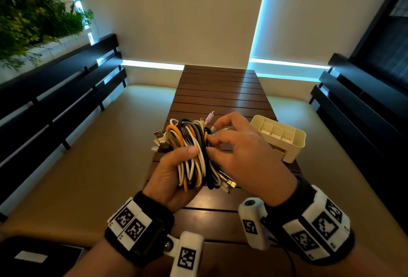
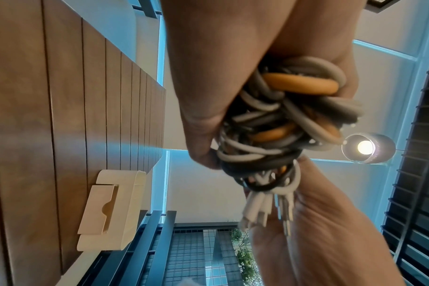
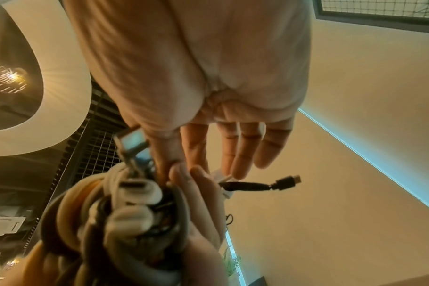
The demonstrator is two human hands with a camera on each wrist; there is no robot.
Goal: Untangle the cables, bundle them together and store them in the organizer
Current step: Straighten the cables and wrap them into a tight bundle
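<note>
A coiled bundle of cables point(image 1: 189, 144) in orange, white, grey and black is held above the wooden table point(image 1: 220, 91). My left hand point(image 1: 176, 164) grips the bundle point(image 2: 282, 125) round its middle, thumb on top. Plugs stick out at its left and lower right. My right hand point(image 1: 208, 144) is at the bundle's right side, thumb and forefinger pinching a black cable there, the other fingers spread. In the right wrist view a black plug end point(image 3: 284, 182) pokes out past the fingers point(image 3: 235, 154). The cream organizer point(image 1: 293, 144) with several compartments stands on the table to the right.
Dark slatted benches run along the left point(image 1: 55, 91) and right point(image 1: 364, 100) of the narrow table. A planter with green foliage point(image 1: 33, 18) sits at the far left. A dark flat object point(image 1: 39, 257) lies at the lower left.
</note>
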